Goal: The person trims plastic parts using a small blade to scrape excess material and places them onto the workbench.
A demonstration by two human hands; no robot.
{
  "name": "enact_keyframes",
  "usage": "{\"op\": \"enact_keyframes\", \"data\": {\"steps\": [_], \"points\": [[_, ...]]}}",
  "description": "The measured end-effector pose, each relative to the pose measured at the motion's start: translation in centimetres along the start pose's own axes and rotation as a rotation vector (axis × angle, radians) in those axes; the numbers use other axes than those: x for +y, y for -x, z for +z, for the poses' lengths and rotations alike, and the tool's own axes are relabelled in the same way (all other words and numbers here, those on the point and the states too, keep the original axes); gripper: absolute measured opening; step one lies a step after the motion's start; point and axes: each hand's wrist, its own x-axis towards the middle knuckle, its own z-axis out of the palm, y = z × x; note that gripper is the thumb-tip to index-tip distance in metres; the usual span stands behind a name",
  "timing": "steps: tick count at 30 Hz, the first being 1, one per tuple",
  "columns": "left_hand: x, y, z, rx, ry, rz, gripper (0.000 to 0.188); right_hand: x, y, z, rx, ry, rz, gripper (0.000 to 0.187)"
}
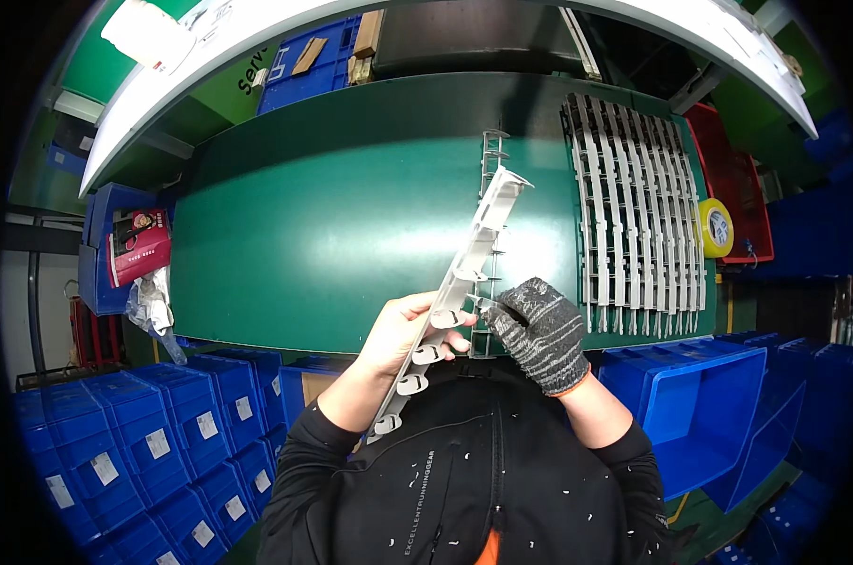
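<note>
- Long grey plastic strip [468, 273] w/ a row of clips along one edge – held up over the near edge of the green bench [332, 217], just in front of the person's chest.
- Long axis runs diagonal: low end by the person's left forearm, near the black sleeve; high end points up and right, away from the body, over the middle of the bench.
- Left hand [410, 331], bare, closed around the strip's lower third – thumb on the near face, fingers wrapped behind. Most of the strip sticks out beyond that grip, up and away.
- Right hand [538, 331], grey knit glove w/ orange cuff – fingertips pinched narrow at the strip's clip edge, just right of the left hand's grip. Can't tell if it holds a small tab or only presses on it.
- Both hands close together, nearly touching; the left carries the weight, the right is at the edge, so the right is the nearer one to the clips in the mid part.
- A second, thinner strip [490, 169] lies flat on the bench under the held one, partly covered by it – its near end is lost behind the gloved hand.
- Row of similar grey strips [634, 217] laid side by side on the bench to the right, well apart from the hands.
- Hard to make out: the clip shapes, and whatever sits between glove tips – too small. Strip's back face hidden.
</note>
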Motion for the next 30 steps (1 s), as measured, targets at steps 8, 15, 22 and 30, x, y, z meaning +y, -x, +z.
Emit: {"op": "enact_keyframes", "data": {"steps": [8, 15, 22, 30], "points": [[0.0, 0.2, 0.0, -0.014, 0.016, 0.008, 0.036, 0.0, -0.1, 0.0, 0.069, 0.017, -0.006, 0.010], [-0.2, 0.2, -0.5, -0.066, 0.137, -0.061, 0.032, 1.2, -0.3, -0.9, 0.049, -0.736, 0.603, 0.020], [-0.1, -1.3, -0.8, -0.275, 0.059, -0.233, 0.063, 1.4, -2.7, -0.5, 0.086, -1.667, 0.486, 0.033], [1.4, 0.8, -1.3, -0.235, -0.334, -0.019, 0.028, 2.5, -4.6, -3.5, 0.437, -1.639, 0.381, 0.041]]}}
